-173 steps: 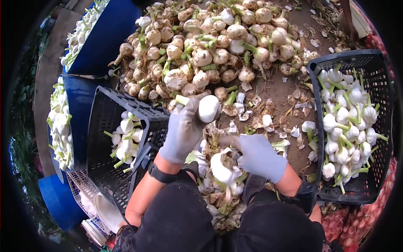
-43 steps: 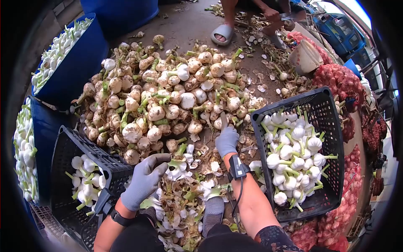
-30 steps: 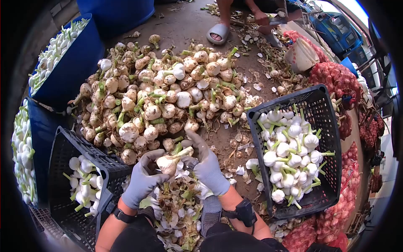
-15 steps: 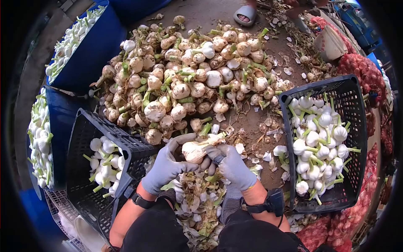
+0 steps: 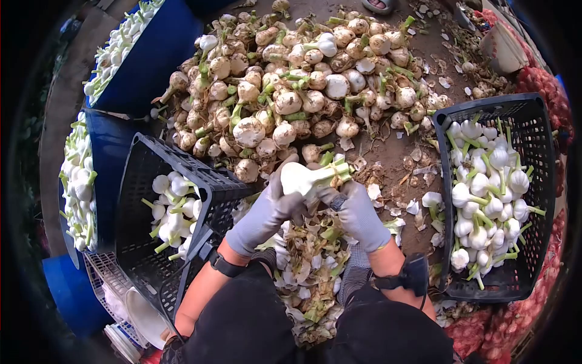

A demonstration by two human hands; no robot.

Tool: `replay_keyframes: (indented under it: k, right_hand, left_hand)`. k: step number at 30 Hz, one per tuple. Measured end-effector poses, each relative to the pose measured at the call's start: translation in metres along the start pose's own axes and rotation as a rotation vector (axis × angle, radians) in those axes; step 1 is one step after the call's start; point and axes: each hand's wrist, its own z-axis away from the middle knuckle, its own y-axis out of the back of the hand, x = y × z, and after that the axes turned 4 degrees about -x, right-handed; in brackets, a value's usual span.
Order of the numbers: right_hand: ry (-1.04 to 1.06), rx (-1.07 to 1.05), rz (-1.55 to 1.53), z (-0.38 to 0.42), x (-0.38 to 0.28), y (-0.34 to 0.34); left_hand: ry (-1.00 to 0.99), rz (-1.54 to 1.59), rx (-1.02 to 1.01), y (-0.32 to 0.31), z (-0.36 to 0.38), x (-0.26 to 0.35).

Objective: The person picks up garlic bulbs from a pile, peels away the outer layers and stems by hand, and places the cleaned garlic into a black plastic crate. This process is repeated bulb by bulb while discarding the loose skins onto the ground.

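Observation:
Both hands wear grey gloves and hold one garlic bulb (image 5: 298, 179) between them, over the peelings in front of my knees. The bulb's side is smooth and white, and its green stem points up to the right. My left hand (image 5: 271, 203) is wrapped round the bulb end. My right hand (image 5: 354, 209) grips below the stem, where a dark band shows on a finger. Beyond them lies a big heap of unpeeled, soil-stained garlic (image 5: 291, 100). Loose skins and leaves (image 5: 309, 273) cover the ground between my feet.
A black crate (image 5: 545, 182) of clean white garlic stands at the right, another black crate (image 5: 145, 267) at the left. Blue containers (image 5: 112, 176) full of white garlic line the left edge. Red net bags (image 5: 485, 330) lie at the right. A person's sandalled foot (image 5: 377, 5) shows at the top.
The bulb in my hands now shows a clean white surface where brownish outer skin was. Both hands have risen slightly, and the whole view has shifted, with the surroundings moving right in the frame.

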Motion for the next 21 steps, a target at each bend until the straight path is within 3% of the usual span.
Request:
replay_keyframes:
  k: [1, 3, 4, 5, 6, 8, 9, 11, 13, 14, 17, 19, 21]
  right_hand:
    - [-0.004, -0.001, -0.007, 0.0, 0.001, -0.001]
    - [-0.06, 0.069, 0.101, -0.002, 0.002, -0.002]
    - [-0.107, 0.063, 0.371, 0.0, -0.007, 0.0]
    - [-0.051, 0.044, 0.435, 0.006, -0.005, 0.001]
    - [-0.074, -0.035, 0.313, 0.013, -0.011, -0.006]
    - [-0.09, -0.126, 0.197, 0.029, -0.016, -0.024]
    - [-0.068, -0.117, 0.22, 0.03, -0.013, -0.025]
    - [-0.136, -0.034, 0.238, 0.02, -0.005, -0.015]
    - [-0.158, -0.056, 0.222, 0.022, -0.018, -0.023]
    - [-0.136, -0.101, 0.129, 0.029, -0.016, -0.022]
    - [-0.172, -0.154, -0.007, 0.033, -0.016, -0.003]
    - [-0.137, -0.189, 0.35, 0.036, -0.025, 0.001]
    - [-0.224, -0.151, 0.267, 0.042, -0.034, -0.004]
  left_hand:
    - [0.002, -0.179, 0.027, -0.008, 0.003, 0.006]
    - [-0.117, -0.236, 0.026, -0.007, 0.002, 0.001]
    - [-0.04, -0.217, 0.055, -0.007, 0.002, 0.004]
    - [0.033, -0.206, 0.099, -0.003, 0.004, 0.013]
    - [0.068, -0.29, 0.112, -0.002, 0.005, 0.023]
    - [-0.15, -0.556, 0.323, 0.011, -0.006, -0.005]
    - [-0.052, -0.426, 0.398, -0.005, -0.004, 0.012]
    - [-0.4, -0.7, 0.321, 0.001, -0.005, 0.01]
    - [-0.458, -0.808, 0.072, -0.005, 0.0, 0.02]
    - [-0.258, -0.611, 0.047, -0.009, 0.004, 0.025]
    - [-0.176, -0.492, 0.039, -0.008, 0.005, 0.027]
    - [-0.005, -0.344, -0.005, -0.012, 0.003, 0.027]
    - [-0.038, -0.537, 0.006, -0.008, 0.002, 0.024]
